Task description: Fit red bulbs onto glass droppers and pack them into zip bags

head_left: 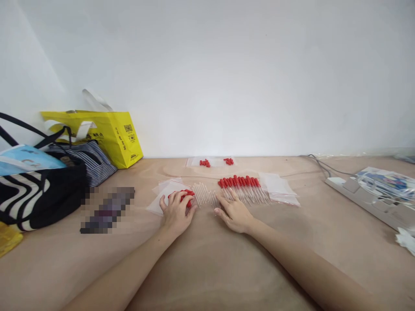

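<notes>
My left hand (177,214) rests with fingers apart over a small heap of red rubber bulbs (187,192), its fingertips touching them; part of the heap is hidden under the fingers. Beneath the heap lie clear plastic bags (154,207). Between my hands is a row of thin glass tubes (201,193) without bulbs. My right hand (236,214) reaches over the right end of that row, its fingers stretched and the thumb apart. Just beyond it, droppers with red bulbs (242,181) lie side by side, their glass ends pointing toward me.
More red bulbs (205,163) lie on a plastic bag near the wall. Flat clear bags (280,189) are stacked right of the droppers. A yellow bag (128,142), a black bag (61,196) and a blurred dark object (108,211) sit left. An open white box (366,203) with cables stands right.
</notes>
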Demonstrator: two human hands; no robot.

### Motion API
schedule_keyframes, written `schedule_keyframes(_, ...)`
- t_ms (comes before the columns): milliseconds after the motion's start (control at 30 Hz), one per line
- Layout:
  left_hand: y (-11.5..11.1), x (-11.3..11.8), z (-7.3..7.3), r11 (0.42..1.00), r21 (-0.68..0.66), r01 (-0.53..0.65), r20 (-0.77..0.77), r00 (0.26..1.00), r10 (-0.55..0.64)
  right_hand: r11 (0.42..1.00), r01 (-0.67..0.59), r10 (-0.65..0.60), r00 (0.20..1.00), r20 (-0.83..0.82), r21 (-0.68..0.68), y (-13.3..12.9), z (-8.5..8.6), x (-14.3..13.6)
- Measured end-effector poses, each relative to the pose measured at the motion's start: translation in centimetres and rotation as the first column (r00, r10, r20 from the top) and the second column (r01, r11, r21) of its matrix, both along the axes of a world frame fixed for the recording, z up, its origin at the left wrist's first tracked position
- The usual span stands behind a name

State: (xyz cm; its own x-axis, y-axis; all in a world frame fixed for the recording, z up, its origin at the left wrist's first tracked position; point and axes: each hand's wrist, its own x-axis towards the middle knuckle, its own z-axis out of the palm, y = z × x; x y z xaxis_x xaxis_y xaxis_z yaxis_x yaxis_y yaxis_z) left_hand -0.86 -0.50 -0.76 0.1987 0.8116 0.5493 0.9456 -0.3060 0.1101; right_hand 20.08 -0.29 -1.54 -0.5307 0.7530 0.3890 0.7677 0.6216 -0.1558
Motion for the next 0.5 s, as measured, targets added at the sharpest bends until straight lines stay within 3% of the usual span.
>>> schedule_keyframes(100, 0.1, -0.1, 0.2, 0.999, 0.0, -0.038, 0.009, 0.999, 0.038, 0.983, 0.177, -0.173, 0.981, -0.084, 0.044, 0.0, -0.1, 0.2)
schedule_keyframes(167, 0.3, -0.2, 0.3, 0.997, 0.005, -0.077, 0.011, 0.997, 0.077, 0.929, 0.368, -0.362, 0.926, -0.111, 0.044, 0.4, -0.1, 0.1)
schedule_keyframes(233, 0.5, -0.4, 0.3, 0.995, 0.01, -0.097, 0.008, 0.995, 0.097, 0.88, 0.475, -0.472, 0.877, -0.097, 0.012, 0.8, 0.0, 0.0)
schedule_keyframes(500, 0.7, -0.8, 0.2, 0.995, 0.061, -0.078, -0.022, 0.997, 0.079, 0.833, 0.545, -0.538, 0.838, 0.088, -0.097, 0.7, 0.4, -0.5)
